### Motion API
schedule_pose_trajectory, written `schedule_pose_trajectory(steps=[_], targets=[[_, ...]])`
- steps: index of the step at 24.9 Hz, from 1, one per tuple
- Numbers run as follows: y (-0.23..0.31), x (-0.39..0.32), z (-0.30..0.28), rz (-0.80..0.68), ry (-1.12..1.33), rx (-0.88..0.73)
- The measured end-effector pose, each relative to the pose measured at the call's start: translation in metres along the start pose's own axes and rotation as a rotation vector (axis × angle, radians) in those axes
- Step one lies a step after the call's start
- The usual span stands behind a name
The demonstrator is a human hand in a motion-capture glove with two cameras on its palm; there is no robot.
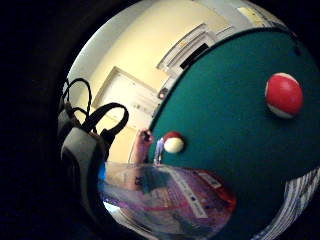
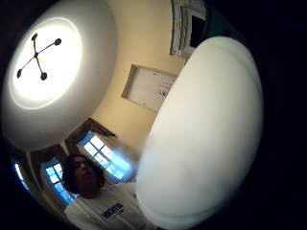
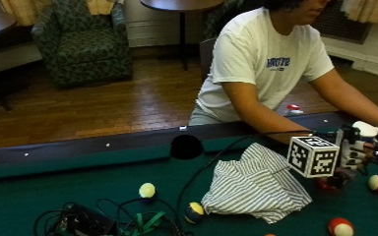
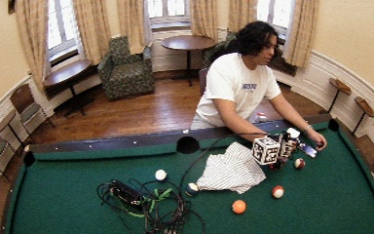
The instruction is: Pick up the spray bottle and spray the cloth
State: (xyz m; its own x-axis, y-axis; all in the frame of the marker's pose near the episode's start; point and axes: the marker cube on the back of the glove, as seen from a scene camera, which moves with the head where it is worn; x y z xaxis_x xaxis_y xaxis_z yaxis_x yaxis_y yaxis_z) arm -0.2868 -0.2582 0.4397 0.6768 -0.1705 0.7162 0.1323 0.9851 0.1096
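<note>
Cloth point(image 3: 258, 184) on table point(image 3: 58, 184); spray bottle point(image 3: 358, 140) just beyond cloth's edge.

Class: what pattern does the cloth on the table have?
Thin dark and white stripes on the cloth; clearest in the outside view.

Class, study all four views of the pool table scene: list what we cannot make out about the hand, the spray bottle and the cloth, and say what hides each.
- Gloved right hand: the outside view's marker cube covers its fingers, so the grip is unclear.
- Spray bottle: only its white top shows; the body is hidden behind the hand.
- Thumb side palm view: a blurred white shape fills it, unidentifiable.
- Striped cloth: too small to tell whether it is wet.
- Bare hand: too small.
</note>
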Motion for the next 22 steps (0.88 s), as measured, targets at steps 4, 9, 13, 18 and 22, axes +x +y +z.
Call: schedule_pose_trajectory(steps=[4,9,13,18,22], targets=[[-0.004,0.001,0.004,-0.007,0.0,0.004],[-0.005,0.001,0.004,-0.002,-0.014,-0.036],[-0.002,0.0,0.003,0.031,-0.045,-0.109],[0.01,0.005,-0.004,0.114,-0.023,-0.229],[0.023,0.015,-0.017,0.148,0.083,-0.282]])
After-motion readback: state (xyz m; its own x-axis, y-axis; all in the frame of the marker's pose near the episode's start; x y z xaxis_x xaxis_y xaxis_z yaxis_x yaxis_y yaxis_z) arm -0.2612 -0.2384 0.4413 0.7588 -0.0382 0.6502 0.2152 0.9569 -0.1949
